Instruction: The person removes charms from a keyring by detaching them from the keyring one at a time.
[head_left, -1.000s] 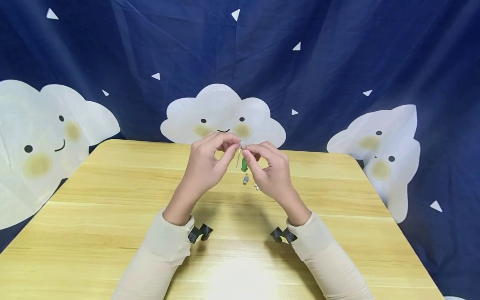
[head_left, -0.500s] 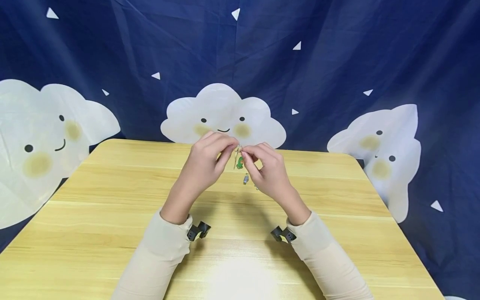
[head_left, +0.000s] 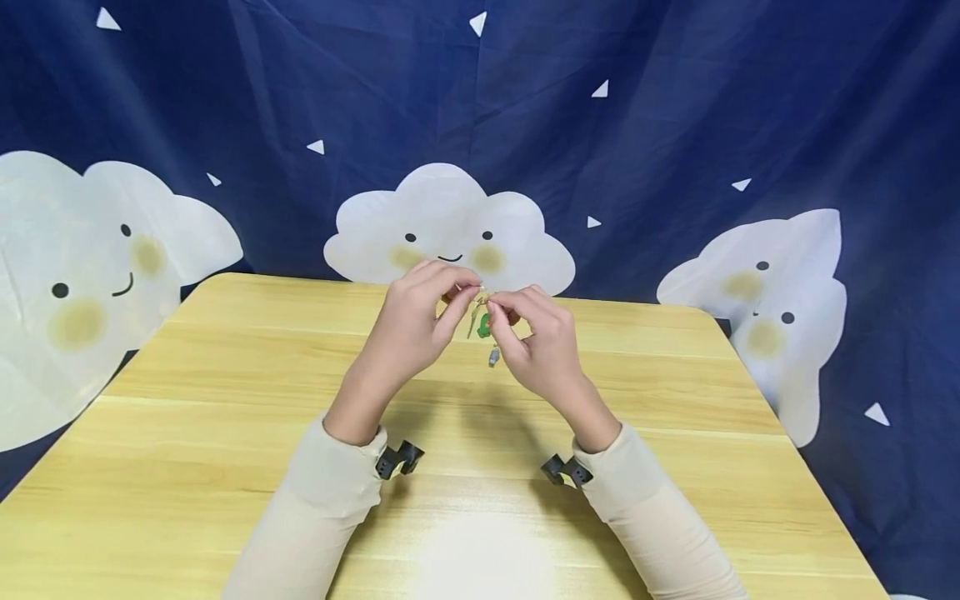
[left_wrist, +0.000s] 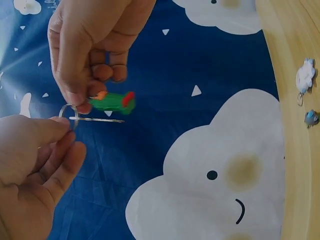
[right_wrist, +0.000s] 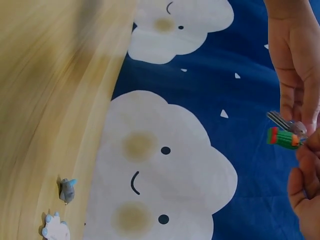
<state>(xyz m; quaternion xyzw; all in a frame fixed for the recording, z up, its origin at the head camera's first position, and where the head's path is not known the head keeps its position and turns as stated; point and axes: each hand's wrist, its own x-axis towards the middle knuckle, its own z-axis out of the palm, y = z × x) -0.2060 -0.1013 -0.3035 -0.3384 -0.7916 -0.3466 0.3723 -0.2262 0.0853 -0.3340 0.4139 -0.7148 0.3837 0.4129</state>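
Both hands meet above the far half of the table. My left hand (head_left: pixel 416 321) pinches a metal key ring (left_wrist: pixel 61 111) between thumb and forefinger. From the ring hangs a thin metal key (right_wrist: pixel 280 121), seen edge-on in the left wrist view. My right hand (head_left: pixel 540 337) pinches the top of a small green charm (right_wrist: pixel 282 138), ribbed, with red and orange parts, right at the ring. The exact joint of charm and ring is hidden by the fingertips. On the table below lie a grey charm (head_left: pixel 493 357) and a white charm with blue bumps (left_wrist: pixel 305 77).
The light wooden table (head_left: pixel 300 475) reaches back to a dark blue curtain (head_left: pixel 525 100) printed with white clouds and triangles. A small ring (left_wrist: pixel 300 99) is attached to the white charm. Black wrist cameras (head_left: pixel 400 460) sit at both cuffs.
The green charm has shifted slightly left and turned beneath the fingertips. The white charm has gone out of sight behind my right hand in the head view. Both hands keep their pinch.
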